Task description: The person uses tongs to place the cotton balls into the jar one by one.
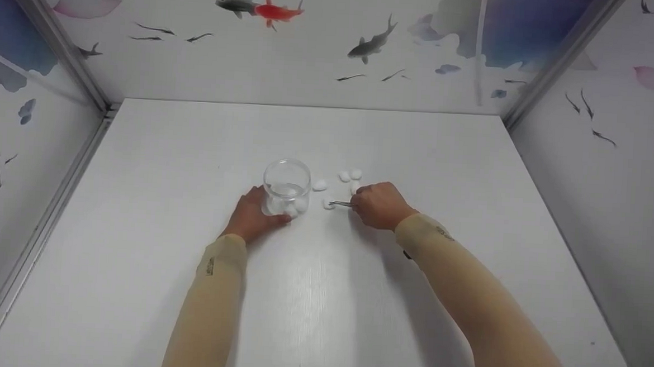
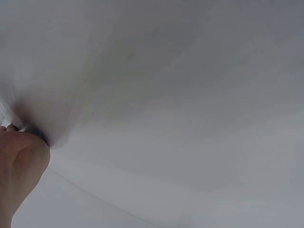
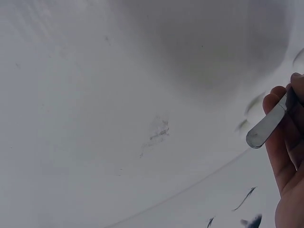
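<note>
My left hand (image 1: 251, 217) grips a clear round jar (image 1: 287, 177) low on its side, thumb at the front and fingers behind it. Several white cotton balls (image 1: 292, 208) lie in the bottom of this open-topped jar. To the right, my right hand (image 1: 380, 205) holds metal tweezers (image 1: 341, 204), their tips at a cotton ball (image 1: 327, 205) beside the jar. The flat rounded end of the tweezers (image 3: 266, 128) sticks out from the fingers in the right wrist view. Only part of the left hand (image 2: 21, 164) shows in the left wrist view.
More cotton balls lie on the white table (image 1: 297, 316): one (image 1: 320, 185) just right of the jar, others (image 1: 344, 176) beyond the right hand. Panels (image 1: 310, 76) printed with fish enclose the table at the back and both sides.
</note>
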Available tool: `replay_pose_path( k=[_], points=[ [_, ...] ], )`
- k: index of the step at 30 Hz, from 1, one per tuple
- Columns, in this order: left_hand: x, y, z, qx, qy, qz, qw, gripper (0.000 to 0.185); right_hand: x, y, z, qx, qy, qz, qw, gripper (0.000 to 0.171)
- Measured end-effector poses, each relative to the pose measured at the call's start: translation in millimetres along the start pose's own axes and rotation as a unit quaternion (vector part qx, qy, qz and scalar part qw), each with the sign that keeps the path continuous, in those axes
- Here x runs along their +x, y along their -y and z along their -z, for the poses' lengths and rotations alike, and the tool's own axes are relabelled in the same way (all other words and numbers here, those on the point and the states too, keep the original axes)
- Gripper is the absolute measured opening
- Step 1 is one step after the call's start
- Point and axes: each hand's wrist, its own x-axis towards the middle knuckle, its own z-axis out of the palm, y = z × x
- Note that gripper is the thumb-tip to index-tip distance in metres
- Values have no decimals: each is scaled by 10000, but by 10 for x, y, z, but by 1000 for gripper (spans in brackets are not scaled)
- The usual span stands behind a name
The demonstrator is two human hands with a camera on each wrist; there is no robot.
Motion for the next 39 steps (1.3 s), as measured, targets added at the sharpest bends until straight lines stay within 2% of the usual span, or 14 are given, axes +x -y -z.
replay_pose_path(
  k=[7, 20, 25, 31, 39],
  points=[
    [25, 23, -19, 65, -25, -125, 9999, 109, -10, -28, 37, -226, -246, 133, 9994, 11],
    [24, 1, -5, 45, -34, -242, 9997, 107, -113, -192, 204, 150, -457, -11, 9988, 9],
    [27, 26, -12, 32, -114, -301, 9995, 106, -125, -245, 280, 141, -489, -76, 9987, 10],
    [25, 35, -21, 21, -116, -184, 9998, 107, -106, -275, 386, 76, -542, -23, 9985, 10],
    [-15, -5, 22, 29, 66, -91, 9999, 105, -70, -265, 523, -129, -662, 40, 9977, 10]
  ],
)
